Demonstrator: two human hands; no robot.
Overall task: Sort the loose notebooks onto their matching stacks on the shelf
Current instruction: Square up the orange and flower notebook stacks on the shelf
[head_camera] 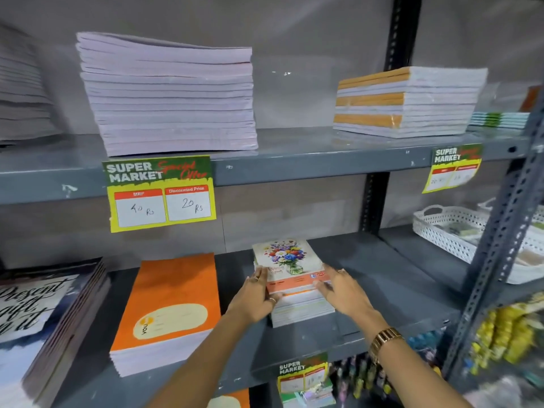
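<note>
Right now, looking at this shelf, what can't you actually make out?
All in the head view:
- Floral notebook stack: lower covers hidden by the top notebook; both sides covered by the left hand and right hand.
- Right price tag: handwriting too small and blurred.
- Lettered notebooks: wording cut by the left edge.
- White basket: contents blocked by the upright.

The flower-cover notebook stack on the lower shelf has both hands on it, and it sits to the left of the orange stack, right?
Not quite. The head view shows the flower-cover notebook stack to the right of the orange stack, not the left. The rest holds: the left hand and right hand press on its two sides, on the lower shelf.
</note>
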